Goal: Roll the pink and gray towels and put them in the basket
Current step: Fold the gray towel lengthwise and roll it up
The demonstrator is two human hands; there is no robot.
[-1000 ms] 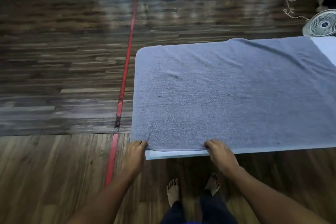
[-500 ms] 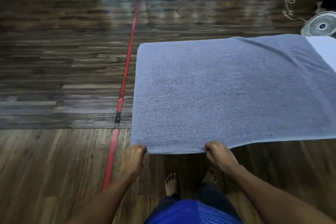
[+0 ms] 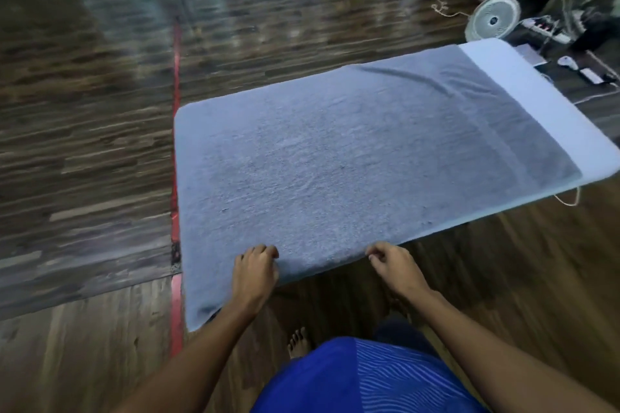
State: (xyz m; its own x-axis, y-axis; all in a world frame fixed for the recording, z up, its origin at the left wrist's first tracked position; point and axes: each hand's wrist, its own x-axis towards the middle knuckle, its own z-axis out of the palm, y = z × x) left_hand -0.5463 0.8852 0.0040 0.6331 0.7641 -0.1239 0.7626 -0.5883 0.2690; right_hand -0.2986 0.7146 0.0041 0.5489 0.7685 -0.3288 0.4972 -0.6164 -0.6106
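Left hand (image 3: 256, 270) has its fingers curled on the near hem of the gray towel (image 3: 335, 161), spread flat across the table (image 3: 536, 100). Right hand (image 3: 392, 261) pinches that same hem. No roll started, no pink towel or basket in sight: I'd say nearly everything's left.

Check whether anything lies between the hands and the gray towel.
Nothing visible does: the left hand and right hand grip the gray towel at its near edge. The basket is out of view.

No text, label or number can be read anywhere; the blurred small items by the fan (image 3: 493, 19) perhaps carry some.
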